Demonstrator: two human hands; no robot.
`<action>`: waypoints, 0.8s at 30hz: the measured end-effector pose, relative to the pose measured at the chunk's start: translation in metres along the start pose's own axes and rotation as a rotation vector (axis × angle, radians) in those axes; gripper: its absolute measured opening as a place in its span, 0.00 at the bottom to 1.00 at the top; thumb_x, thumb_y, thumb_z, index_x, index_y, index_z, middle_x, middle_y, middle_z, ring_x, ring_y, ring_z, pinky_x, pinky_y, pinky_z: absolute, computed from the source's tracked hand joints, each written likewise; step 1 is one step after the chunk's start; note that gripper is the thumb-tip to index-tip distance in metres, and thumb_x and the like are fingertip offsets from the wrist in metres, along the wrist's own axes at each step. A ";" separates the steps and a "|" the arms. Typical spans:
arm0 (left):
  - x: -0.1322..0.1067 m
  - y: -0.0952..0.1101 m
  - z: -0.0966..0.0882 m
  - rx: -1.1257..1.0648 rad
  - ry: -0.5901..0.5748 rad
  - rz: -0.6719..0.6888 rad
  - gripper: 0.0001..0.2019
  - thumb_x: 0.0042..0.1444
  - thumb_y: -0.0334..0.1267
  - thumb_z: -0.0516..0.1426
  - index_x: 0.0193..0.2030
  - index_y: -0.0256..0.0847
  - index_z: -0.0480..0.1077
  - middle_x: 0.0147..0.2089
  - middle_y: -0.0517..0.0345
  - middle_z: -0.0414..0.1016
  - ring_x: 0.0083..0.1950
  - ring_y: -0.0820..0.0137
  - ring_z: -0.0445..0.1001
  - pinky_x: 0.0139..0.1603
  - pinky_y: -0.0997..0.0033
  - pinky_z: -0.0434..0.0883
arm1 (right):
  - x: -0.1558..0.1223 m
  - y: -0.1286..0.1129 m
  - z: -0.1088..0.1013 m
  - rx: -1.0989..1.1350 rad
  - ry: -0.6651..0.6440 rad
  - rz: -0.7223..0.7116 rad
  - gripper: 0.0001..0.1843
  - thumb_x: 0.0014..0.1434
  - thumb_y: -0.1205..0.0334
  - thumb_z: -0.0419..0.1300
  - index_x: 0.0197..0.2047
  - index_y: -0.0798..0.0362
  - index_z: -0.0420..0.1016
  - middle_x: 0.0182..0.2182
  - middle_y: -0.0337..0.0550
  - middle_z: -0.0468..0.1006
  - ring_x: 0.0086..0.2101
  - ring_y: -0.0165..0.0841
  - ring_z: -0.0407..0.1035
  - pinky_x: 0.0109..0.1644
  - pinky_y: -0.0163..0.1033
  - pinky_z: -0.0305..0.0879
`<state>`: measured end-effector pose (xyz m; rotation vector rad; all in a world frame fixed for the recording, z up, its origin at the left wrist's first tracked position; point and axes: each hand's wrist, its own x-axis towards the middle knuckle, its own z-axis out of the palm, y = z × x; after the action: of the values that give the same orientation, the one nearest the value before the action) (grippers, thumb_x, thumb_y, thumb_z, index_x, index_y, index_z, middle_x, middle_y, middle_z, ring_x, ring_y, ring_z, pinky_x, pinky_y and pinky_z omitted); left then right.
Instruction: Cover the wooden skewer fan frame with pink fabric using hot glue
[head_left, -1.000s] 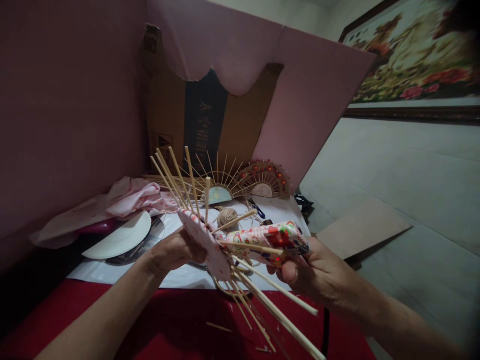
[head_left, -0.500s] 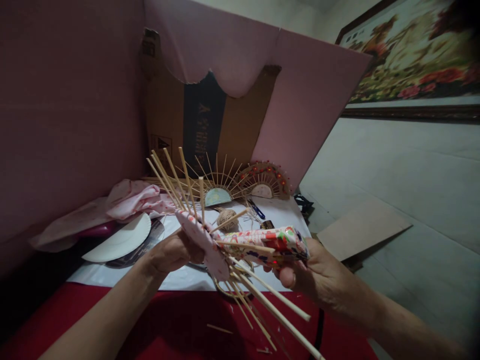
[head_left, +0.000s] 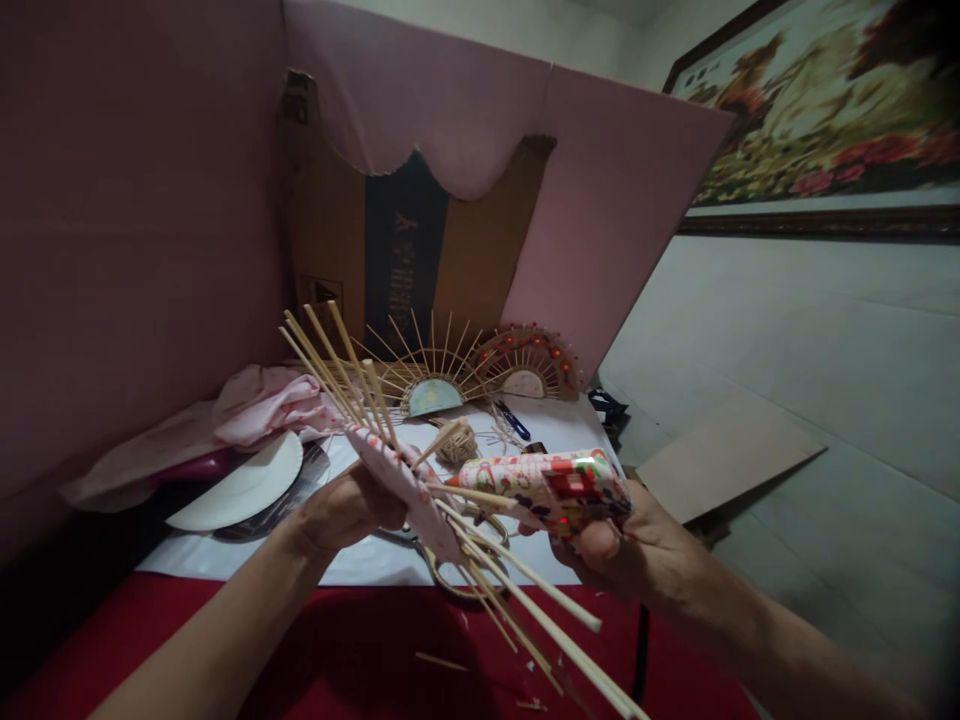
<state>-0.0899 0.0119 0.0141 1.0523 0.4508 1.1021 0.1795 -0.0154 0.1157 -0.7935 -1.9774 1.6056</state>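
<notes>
My left hand (head_left: pixel 360 505) grips a half-round piece covered in pink printed fabric (head_left: pixel 394 475), held tilted over the table. Thin wooden sticks (head_left: pixel 525 570) fan out from both of its ends. My right hand (head_left: pixel 619 535) is wrapped round a hot glue gun (head_left: pixel 551 485) with a bright patterned cover and a small red light. The gun's tip points left at the fabric piece, close to a stick; whether they touch I cannot tell. Partly hidden under the held piece lie scissors (head_left: pixel 487 545). Behind it sits a ball of twine (head_left: pixel 456 442).
At the back stand a fan-shaped stick piece with a pale green base (head_left: pixel 435 398) and another with red beads (head_left: pixel 536 350). On the left lie a folded paper plate (head_left: pixel 244 485) and pink cloth (head_left: pixel 270 400). A blue cutter (head_left: pixel 514 420) lies behind the glue gun.
The glue gun has drawn back slightly to the right, showing more of its tip. The fabric piece with its sticks has turned a little in my left hand.
</notes>
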 end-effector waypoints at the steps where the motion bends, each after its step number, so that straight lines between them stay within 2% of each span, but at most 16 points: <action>1: 0.000 0.001 0.001 0.000 0.000 0.011 0.11 0.40 0.25 0.62 0.33 0.38 0.72 0.31 0.58 0.78 0.32 0.68 0.76 0.32 0.72 0.70 | 0.000 -0.002 0.000 -0.003 0.000 0.013 0.27 0.53 0.37 0.55 0.38 0.55 0.69 0.22 0.33 0.54 0.22 0.24 0.44 0.22 0.31 0.42; 6: 0.003 0.002 0.004 0.030 0.001 0.079 0.11 0.39 0.26 0.62 0.33 0.37 0.73 0.29 0.57 0.78 0.31 0.69 0.75 0.32 0.72 0.70 | -0.001 -0.006 0.001 -0.039 0.012 0.031 0.28 0.52 0.36 0.54 0.40 0.55 0.69 0.25 0.36 0.58 0.24 0.26 0.46 0.23 0.32 0.45; 9: 0.003 0.002 0.003 0.055 0.031 0.093 0.11 0.39 0.27 0.62 0.33 0.36 0.73 0.28 0.58 0.77 0.29 0.70 0.75 0.31 0.73 0.70 | 0.000 0.000 0.000 -0.065 0.013 0.002 0.26 0.53 0.37 0.54 0.34 0.55 0.68 0.22 0.34 0.55 0.23 0.25 0.45 0.23 0.32 0.43; 12: 0.003 0.003 0.004 0.072 0.054 0.095 0.10 0.39 0.28 0.62 0.32 0.36 0.73 0.27 0.57 0.77 0.29 0.70 0.74 0.29 0.73 0.69 | 0.002 0.003 0.000 -0.094 0.010 -0.010 0.25 0.54 0.37 0.54 0.29 0.55 0.66 0.21 0.33 0.54 0.22 0.25 0.46 0.23 0.33 0.43; 18: 0.003 0.007 0.011 0.081 0.073 0.057 0.11 0.34 0.26 0.63 0.30 0.37 0.72 0.26 0.58 0.77 0.28 0.69 0.75 0.27 0.74 0.69 | 0.003 0.008 0.000 -0.091 0.009 -0.030 0.24 0.55 0.40 0.54 0.27 0.54 0.64 0.21 0.32 0.52 0.22 0.25 0.44 0.24 0.34 0.42; 24: 0.002 0.006 0.010 0.071 0.075 0.060 0.10 0.35 0.28 0.63 0.30 0.36 0.72 0.26 0.58 0.77 0.28 0.69 0.74 0.28 0.72 0.69 | 0.006 0.004 0.001 -0.122 -0.018 -0.030 0.24 0.54 0.39 0.55 0.27 0.55 0.64 0.23 0.33 0.55 0.25 0.26 0.46 0.27 0.33 0.45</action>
<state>-0.0839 0.0095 0.0243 1.0952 0.5250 1.1890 0.1752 -0.0111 0.1112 -0.7931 -2.1067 1.4915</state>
